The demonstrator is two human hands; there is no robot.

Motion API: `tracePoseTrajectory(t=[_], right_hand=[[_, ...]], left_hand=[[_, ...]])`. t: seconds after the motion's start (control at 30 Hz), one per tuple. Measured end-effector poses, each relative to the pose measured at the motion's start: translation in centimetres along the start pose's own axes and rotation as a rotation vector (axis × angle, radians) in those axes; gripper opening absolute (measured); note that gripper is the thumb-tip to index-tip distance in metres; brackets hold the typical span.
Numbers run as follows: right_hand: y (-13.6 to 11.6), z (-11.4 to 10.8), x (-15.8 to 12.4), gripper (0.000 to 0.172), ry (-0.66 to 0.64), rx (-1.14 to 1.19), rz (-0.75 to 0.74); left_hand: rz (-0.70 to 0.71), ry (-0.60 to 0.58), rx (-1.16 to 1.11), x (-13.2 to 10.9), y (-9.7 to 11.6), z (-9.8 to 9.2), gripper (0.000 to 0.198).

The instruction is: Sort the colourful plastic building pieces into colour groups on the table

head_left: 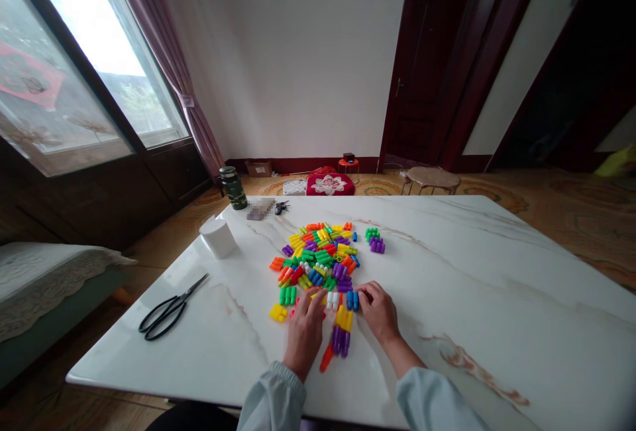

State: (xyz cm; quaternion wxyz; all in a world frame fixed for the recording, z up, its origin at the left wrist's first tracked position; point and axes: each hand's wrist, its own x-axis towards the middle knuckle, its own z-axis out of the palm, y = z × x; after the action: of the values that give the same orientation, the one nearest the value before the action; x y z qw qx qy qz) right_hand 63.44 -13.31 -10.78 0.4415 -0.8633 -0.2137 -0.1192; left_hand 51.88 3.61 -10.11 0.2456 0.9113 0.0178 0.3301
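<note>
My left hand [305, 326] is closed, its fingers bent over a mostly covered yellow building block at the left end of a short row. A white building block [332, 300] sits in that row. At the row's right end, the thumb and fingers of my right hand [379, 312] pinch a blue building block [352, 300]. Below the row lie a yellow block [343, 317] and a purple block [340, 341], end to end, with an orange piece [326, 357] beside them. Just beyond my hands spreads a pile of bullet-shaped plastic blocks [322, 257] in many colours.
Black-handled scissors [169, 312] lie on the left of the marble-look table [477, 272]. A white paper roll [218, 238], a camouflage flask [233, 188] and a small dark tool [281, 207] stand or lie farther back. Green and purple blocks [376, 245] lie right of the pile.
</note>
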Motion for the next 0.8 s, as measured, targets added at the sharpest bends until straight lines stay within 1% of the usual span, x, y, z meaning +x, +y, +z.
tracePoseTrajectory(t=[0.13, 0.3, 0.43, 0.5, 0.57, 0.63, 0.77, 0.8], right_hand=[[-0.2, -0.1, 0.0, 0.021, -0.002, 0.002, 0.004], [-0.4, -0.3, 0.0, 0.022, 0.004, 0.003, -0.005], [-0.3, -0.3, 0.0, 0.022, 0.006, -0.002, -0.011], [-0.3, -0.2, 0.0, 0.022, 0.007, -0.006, -0.012], [-0.2, -0.2, 0.0, 0.022, 0.005, -0.006, -0.012], [-0.2, -0.2, 0.1, 0.022, 0.001, -0.005, -0.012], [-0.2, -0.2, 0.1, 0.022, -0.004, -0.005, -0.005], [-0.2, -0.3, 0.1, 0.022, -0.005, -0.005, -0.006]], left_hand=[[-0.037, 0.058, -0.011, 0.3, 0.1, 0.1, 0.048], [-0.051, 0.022, 0.025, 0.4, 0.5, -0.1, 0.050], [-0.034, 0.015, 0.075, 0.5, 0.9, -0.5, 0.036], [0.008, 0.022, 0.076, 0.6, 1.2, -0.9, 0.025], [0.061, 0.016, 0.045, 0.6, 1.5, -1.4, 0.020], [0.103, -0.024, 0.004, 0.6, 2.0, -1.9, 0.020], [0.144, -0.158, -0.024, 0.6, 2.8, -2.5, 0.016], [0.154, -0.189, -0.016, 0.6, 2.9, -2.6, 0.019]])
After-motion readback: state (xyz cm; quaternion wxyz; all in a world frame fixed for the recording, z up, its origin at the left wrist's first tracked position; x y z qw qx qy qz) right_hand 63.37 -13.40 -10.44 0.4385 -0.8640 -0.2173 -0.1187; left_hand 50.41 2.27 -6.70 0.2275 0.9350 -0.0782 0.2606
